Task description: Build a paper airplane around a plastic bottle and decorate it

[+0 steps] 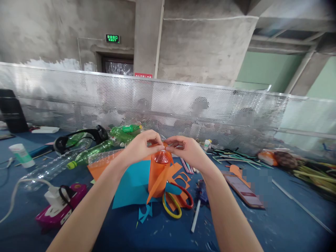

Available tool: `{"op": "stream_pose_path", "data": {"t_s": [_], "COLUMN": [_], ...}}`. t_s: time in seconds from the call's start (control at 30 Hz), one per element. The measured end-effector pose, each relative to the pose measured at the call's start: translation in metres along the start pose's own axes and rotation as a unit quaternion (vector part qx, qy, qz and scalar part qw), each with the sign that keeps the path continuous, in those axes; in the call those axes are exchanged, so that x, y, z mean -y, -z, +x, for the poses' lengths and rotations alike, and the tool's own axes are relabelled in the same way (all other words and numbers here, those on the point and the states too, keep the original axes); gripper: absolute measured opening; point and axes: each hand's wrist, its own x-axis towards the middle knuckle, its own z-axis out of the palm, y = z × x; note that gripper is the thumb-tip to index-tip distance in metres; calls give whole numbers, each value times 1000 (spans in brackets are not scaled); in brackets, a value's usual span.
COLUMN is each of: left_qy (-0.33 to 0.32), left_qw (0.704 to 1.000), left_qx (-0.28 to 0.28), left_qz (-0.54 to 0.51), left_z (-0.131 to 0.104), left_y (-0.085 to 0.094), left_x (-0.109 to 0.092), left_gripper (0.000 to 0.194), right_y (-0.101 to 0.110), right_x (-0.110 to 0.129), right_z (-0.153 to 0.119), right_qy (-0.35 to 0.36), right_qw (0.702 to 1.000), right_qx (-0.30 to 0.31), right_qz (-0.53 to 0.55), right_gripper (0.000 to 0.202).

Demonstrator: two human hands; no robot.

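A plastic bottle (162,158) stands upright on the blue table, its body wrapped in orange paper (156,180). At its top, a small piece of orange paper sits around the neck. My left hand (144,144) pinches this piece from the left, thumb and fingertips closed. From the other side, my right hand (185,147) pinches it too, its remaining fingers curled. The fingertips partly hide the neck. Scissors (178,203) with red and yellow handles lie just in front of the bottle, to the right. A blue paper sheet (131,183) lies to its left.
Green bottles (96,154), a clear bottle (59,166) and black headgear (81,138) lie left. A purple power strip (61,206) with a white plug is nearer. To the right are a glue gun (201,196), a phone (245,192) and thin strips (236,156). A perforated metal screen (173,105) stands behind.
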Motion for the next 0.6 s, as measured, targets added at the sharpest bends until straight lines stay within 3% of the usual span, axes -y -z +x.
{"op": "stream_pose_path", "data": {"t_s": [0.3, 0.6], "left_qy": [41, 66], "left_qw": [999, 998], "left_qx": [2, 1], "left_qz": [-20, -10], "left_z": [-2, -3], "left_y": [5, 7], "left_x": [-6, -8], "left_gripper": [7, 6], "right_y": [0, 0], "right_x": [3, 4], "right_z": [-1, -1], "right_qy": [-21, 7], "right_qw": [999, 999], "right_qx": [-21, -31], "right_qz": [-11, -32], "right_gripper": [25, 14]}}
